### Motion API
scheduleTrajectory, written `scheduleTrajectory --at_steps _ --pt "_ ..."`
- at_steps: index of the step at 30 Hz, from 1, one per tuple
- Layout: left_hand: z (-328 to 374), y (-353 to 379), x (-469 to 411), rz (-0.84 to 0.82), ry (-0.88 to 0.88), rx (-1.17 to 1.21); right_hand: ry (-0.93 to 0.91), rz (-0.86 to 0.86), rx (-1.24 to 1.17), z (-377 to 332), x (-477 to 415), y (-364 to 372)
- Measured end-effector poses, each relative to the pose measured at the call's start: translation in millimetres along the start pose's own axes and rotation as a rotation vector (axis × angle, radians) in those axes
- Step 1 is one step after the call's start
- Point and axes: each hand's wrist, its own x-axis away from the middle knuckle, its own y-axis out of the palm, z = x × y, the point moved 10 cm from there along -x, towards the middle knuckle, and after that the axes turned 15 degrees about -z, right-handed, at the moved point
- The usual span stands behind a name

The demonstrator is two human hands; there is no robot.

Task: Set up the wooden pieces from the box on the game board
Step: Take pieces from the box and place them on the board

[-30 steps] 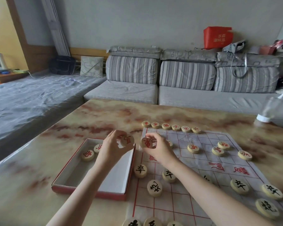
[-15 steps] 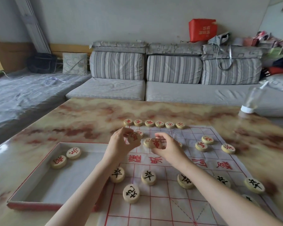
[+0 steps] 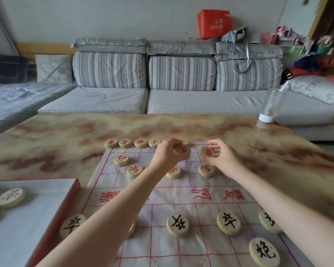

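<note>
Head view. Find a white sheet game board with red grid lines [image 3: 191,247] spread flat on a marbled tan tabletop [image 3: 66,132], with a shallow white box with red rim [image 3: 76,186] just beside its left edge.

Count along the far edge a row of round pale wooden pieces with red characters [image 3: 124,143]: four plain, more hidden behind the hands. Count in front of that row one red cannon piece [image 3: 121,159] and three red soldier pieces [image 3: 134,170] on the grid. Count on the near half at least four black soldier pieces [image 3: 178,224] and one black cannon piece [image 3: 264,251]; nearest row out of frame.

Note left hand [image 3: 169,153] raised over the far rows, fingers curled round a first red-lettered disc [image 3: 182,151]. Note right hand [image 3: 223,157] pinching a second red-lettered disc [image 3: 208,152] between thumb and fingers, just right of the first. Cannot tell whether either disc touches the sheet.

See two pale discs [image 3: 11,197] lying in the box, one cut by the frame edge.

Judge the task well past halfway. Judge as outstanding: seating both held discs, probably at the bare right end of the far row, then fetching the two box discs.
</note>
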Motion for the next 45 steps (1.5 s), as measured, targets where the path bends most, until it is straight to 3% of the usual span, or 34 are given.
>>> scheduleTrajectory --at_steps 3,12,20,34,40,45 --pt "9.9 29.6 -38.6 -0.043 -0.022 0.015 0.06 0.075 -0.02 39.3 -22.1 -31.1" --pt "13.9 78.3 -128.0 -0.051 -0.072 -0.024 0.171 0.088 0.108 110.6 -77.5 -69.6" --pt "2.6 98.2 -145.8 -0.045 -0.098 -0.064 0.112 0.068 0.086 110.0 -100.9 -58.6" --pt "4.0 109.5 -148.3 -0.116 -0.086 -0.061 0.175 0.069 0.25 113.3 -100.7 -50.3" --pt "7.2 83.7 -138.0 -0.06 -0.072 0.004 0.174 0.059 0.304 95.4 -86.5 -57.5" --pt "15.3 49.5 -111.3 -0.009 -0.027 0.047 0.141 0.037 0.207 65.4 -70.1 -53.7"
